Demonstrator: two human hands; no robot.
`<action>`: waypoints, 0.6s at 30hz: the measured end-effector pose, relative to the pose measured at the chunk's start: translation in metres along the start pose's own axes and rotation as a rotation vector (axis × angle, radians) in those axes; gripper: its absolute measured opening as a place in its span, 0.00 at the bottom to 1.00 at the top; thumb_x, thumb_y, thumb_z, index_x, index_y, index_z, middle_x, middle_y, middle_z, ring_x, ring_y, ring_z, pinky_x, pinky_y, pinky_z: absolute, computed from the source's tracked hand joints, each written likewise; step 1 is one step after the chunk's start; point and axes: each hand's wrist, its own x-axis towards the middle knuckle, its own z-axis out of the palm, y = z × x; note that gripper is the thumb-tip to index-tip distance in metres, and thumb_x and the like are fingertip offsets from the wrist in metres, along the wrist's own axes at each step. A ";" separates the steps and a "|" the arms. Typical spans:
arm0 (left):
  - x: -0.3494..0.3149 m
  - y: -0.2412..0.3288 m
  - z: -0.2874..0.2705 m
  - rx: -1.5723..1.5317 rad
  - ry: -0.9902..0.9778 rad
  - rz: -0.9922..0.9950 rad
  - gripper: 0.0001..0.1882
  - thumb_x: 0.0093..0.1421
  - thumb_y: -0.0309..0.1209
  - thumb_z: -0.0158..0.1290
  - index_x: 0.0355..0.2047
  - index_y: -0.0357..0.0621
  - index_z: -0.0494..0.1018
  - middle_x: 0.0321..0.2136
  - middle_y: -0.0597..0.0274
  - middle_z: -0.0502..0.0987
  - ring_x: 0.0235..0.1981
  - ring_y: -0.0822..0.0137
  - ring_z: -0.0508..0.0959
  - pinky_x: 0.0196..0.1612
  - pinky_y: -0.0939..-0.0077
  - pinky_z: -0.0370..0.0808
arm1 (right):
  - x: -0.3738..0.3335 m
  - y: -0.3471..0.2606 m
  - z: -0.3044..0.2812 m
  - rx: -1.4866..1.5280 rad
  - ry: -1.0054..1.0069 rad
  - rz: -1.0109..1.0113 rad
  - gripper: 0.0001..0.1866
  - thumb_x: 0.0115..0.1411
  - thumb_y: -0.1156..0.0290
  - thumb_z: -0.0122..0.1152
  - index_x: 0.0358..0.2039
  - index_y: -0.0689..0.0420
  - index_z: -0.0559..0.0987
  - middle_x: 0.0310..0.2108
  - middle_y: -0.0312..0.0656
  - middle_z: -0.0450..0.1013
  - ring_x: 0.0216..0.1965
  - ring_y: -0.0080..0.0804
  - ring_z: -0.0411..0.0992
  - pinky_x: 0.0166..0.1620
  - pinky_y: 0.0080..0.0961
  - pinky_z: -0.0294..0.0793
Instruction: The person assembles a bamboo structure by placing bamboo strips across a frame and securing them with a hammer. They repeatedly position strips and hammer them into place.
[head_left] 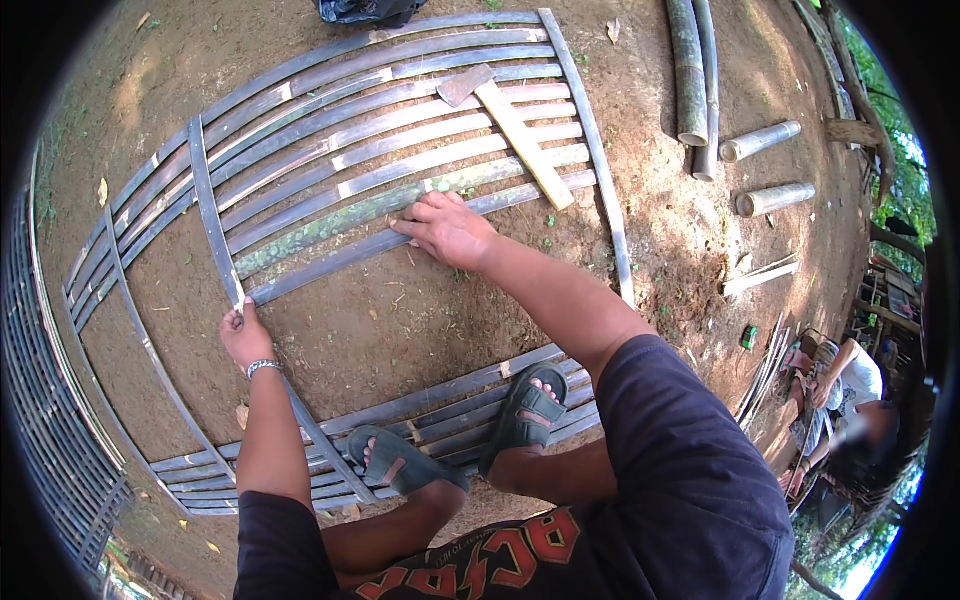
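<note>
Head view: slatted bamboo frame point(332, 145) lies on the dirt ground point(350, 330), wearer bent over its near part. Left hand point(243, 333) has its grip pinched on the cross strip point(210, 205), right by the end of the lower strip point(330, 266); which strip lies on top there is hard to tell. Right hand point(448, 232) is palm-down on the lower strip, fingertips reaching the mottled green strip point(320, 234) just beside it; whether that grip clasps or only presses, can't tell. Axe point(521, 140) rests slantwise across the slats, past the right hand, blade end away from the wearer. Risks, my judgement: pushing or tugging the lower strip could jolt the slats and slide the axe, since nothing visible holds it. Left fingertips could get nipped at the crossing if the strips shift. Split edges might give splinters, both hands being bare. Uneven pressure could knock the strip out of line with its neighbours. Sandals point(405, 468) are right at the near slats point(440, 400), so a step could catch or flex one. Short bamboo pieces point(775, 199) lie off right, well apart; a co-worker point(862, 378) sits beyond.
</note>
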 end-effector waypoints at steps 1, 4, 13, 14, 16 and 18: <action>-0.004 0.003 0.003 0.019 0.021 0.029 0.21 0.62 0.42 0.67 0.38 0.34 0.78 0.29 0.65 0.78 0.28 0.74 0.73 0.34 0.77 0.71 | -0.003 0.001 0.002 -0.005 0.022 0.012 0.20 0.67 0.60 0.59 0.59 0.44 0.80 0.53 0.32 0.74 0.58 0.35 0.66 0.62 0.39 0.63; -0.014 0.013 0.007 0.080 0.073 0.098 0.21 0.62 0.41 0.67 0.40 0.32 0.78 0.30 0.63 0.80 0.29 0.73 0.76 0.35 0.76 0.72 | -0.009 -0.005 0.001 -0.002 0.075 0.052 0.20 0.67 0.59 0.60 0.59 0.44 0.80 0.52 0.32 0.74 0.58 0.35 0.66 0.62 0.38 0.63; -0.009 -0.001 0.002 0.066 0.052 0.019 0.22 0.60 0.42 0.68 0.43 0.34 0.82 0.37 0.57 0.81 0.35 0.68 0.78 0.43 0.70 0.75 | -0.001 -0.012 0.005 0.045 0.142 0.064 0.21 0.65 0.60 0.63 0.58 0.45 0.81 0.51 0.32 0.74 0.56 0.35 0.67 0.60 0.38 0.63; -0.009 0.000 0.005 0.067 0.051 0.025 0.20 0.61 0.41 0.67 0.43 0.35 0.83 0.35 0.57 0.80 0.35 0.68 0.78 0.42 0.70 0.75 | -0.002 -0.010 0.004 0.054 0.159 0.059 0.21 0.64 0.61 0.64 0.58 0.45 0.81 0.51 0.32 0.75 0.55 0.35 0.67 0.60 0.38 0.64; -0.009 -0.002 0.004 -0.068 0.084 -0.002 0.18 0.64 0.39 0.64 0.44 0.36 0.83 0.33 0.58 0.79 0.33 0.68 0.77 0.40 0.70 0.75 | 0.000 -0.010 0.007 0.048 0.205 0.039 0.21 0.62 0.63 0.66 0.57 0.46 0.82 0.49 0.33 0.75 0.54 0.36 0.68 0.58 0.39 0.65; -0.012 0.002 0.005 -0.017 0.084 -0.014 0.15 0.67 0.36 0.60 0.45 0.36 0.83 0.33 0.56 0.79 0.32 0.68 0.77 0.39 0.69 0.75 | 0.000 -0.010 0.008 0.039 0.215 0.035 0.22 0.61 0.64 0.68 0.56 0.46 0.82 0.48 0.33 0.75 0.53 0.37 0.69 0.57 0.40 0.66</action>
